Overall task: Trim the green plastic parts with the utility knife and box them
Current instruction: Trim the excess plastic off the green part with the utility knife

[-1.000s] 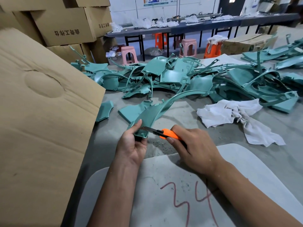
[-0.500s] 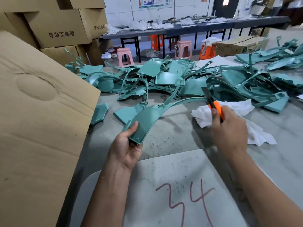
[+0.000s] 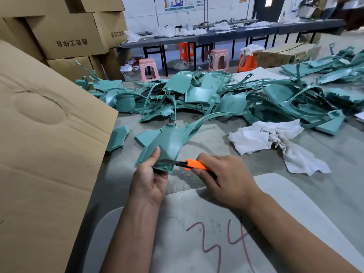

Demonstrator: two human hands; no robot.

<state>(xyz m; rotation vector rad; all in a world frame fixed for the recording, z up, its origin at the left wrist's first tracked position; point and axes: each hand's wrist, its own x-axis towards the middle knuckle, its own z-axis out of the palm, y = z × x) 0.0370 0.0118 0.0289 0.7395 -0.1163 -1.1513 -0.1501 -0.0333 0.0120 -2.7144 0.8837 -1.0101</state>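
Left hand (image 3: 150, 179) grips near end of green plastic part (image 3: 169, 142), thumb on top, other fingers hidden under it. Part's thin curved arm runs away from the hand toward the pile of green parts (image 3: 226, 97) beyond. Right hand (image 3: 226, 182) curled round orange utility knife (image 3: 194, 164); handle rear hidden in the fist. Blade tip lies on part's near edge, just right of left thumb. White rag (image 3: 275, 138) beyond right hand. Cardboard box (image 3: 45, 146) left of left hand, cut off by frame.
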